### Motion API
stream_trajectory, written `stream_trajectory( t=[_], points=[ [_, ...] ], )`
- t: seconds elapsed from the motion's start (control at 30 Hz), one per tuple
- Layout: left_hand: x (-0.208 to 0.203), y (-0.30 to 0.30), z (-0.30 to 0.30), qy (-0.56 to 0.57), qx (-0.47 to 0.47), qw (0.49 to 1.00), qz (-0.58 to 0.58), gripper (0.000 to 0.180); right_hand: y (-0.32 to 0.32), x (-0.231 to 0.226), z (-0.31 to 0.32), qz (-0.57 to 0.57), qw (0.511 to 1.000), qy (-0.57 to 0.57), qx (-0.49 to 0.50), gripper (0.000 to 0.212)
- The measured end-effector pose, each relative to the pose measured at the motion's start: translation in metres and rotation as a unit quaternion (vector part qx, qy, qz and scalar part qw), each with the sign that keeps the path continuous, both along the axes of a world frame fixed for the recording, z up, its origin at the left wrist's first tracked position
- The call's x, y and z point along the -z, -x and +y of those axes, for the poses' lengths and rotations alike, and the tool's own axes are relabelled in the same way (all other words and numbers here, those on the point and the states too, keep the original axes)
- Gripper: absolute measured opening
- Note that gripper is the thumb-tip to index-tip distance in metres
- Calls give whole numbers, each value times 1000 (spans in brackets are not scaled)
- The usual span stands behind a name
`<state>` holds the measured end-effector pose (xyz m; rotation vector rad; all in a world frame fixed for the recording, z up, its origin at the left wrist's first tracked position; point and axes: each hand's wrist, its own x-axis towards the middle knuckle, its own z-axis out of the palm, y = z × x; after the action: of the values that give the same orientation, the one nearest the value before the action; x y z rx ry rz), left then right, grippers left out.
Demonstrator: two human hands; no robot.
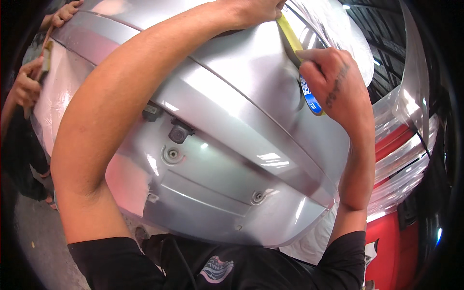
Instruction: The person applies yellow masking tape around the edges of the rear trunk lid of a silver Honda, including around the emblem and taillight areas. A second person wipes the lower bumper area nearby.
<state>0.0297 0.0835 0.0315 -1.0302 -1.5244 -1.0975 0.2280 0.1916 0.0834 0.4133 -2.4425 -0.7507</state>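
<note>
My right hand (336,82) grips the tape (314,104), its yellow strip (290,35) drawn out over the silver panel (232,111) to my left hand (249,13); the frame cuts those fingers off, so I can't tell whether they pinch. I'd judge that even tension and a straight line matter most. White print marks the tape's blue core (304,86); my shirt (280,266) bears a pale emblem (216,268).

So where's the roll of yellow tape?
The roll of yellow tape is right of centre in the head view, in the right hand, its strip stretching up toward the left hand.
</note>
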Motion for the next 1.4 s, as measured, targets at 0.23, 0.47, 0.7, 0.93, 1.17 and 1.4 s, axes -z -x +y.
stream_trajectory(
  t=[0.23,0.47,0.7,0.93,1.17,1.4],
  points=[
    [-2,1,-2,46,-29,998,22,15,1,-4,-3,-38,997,44,56,29],
    [2,0,-2,67,-119,972,193,14,1,-8,-2,-51,996,31,61,30],
    [3,10,-12,66,-180,949,249,13,0,-8,-1,-51,997,36,40,30],
    [-7,-7,-19,124,-199,909,344,12,0,-5,9,-33,998,41,30,30],
    [-22,-2,-27,263,-242,840,409,11,1,-6,13,-10,999,26,-33,30],
    [-3,-1,-13,92,-154,945,273,9,1,-9,11,-25,999,34,12,25]
  ],
)
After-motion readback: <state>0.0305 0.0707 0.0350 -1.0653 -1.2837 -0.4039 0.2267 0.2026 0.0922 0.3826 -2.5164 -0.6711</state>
